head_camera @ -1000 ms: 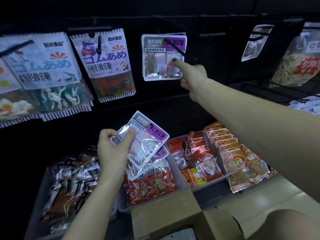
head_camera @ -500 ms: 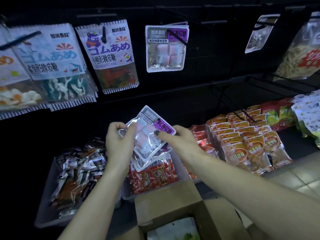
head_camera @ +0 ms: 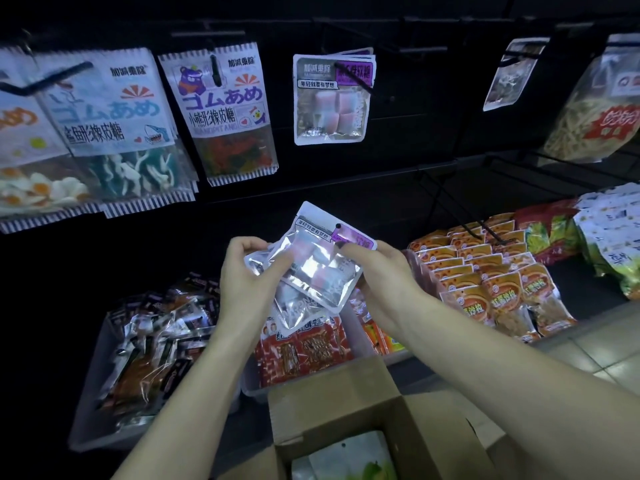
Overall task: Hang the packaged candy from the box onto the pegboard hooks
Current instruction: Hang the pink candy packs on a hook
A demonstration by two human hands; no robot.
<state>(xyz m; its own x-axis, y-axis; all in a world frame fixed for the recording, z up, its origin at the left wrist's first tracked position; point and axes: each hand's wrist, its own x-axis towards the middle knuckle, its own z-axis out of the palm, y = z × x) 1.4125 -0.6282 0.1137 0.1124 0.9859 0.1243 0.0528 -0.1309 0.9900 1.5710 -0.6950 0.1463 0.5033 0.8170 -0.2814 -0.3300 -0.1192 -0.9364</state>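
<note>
Item: silver-and-purple foil candy packets, a small stack, gripped by left hand; right hand pinches the top packet. Advice: peel off one packet, keep its punched hole clear, aim at the black peg hook bearing matching packets.

Silver-and-purple candy packet – pink squares inside, brown cardboard box, black pegboard
</note>
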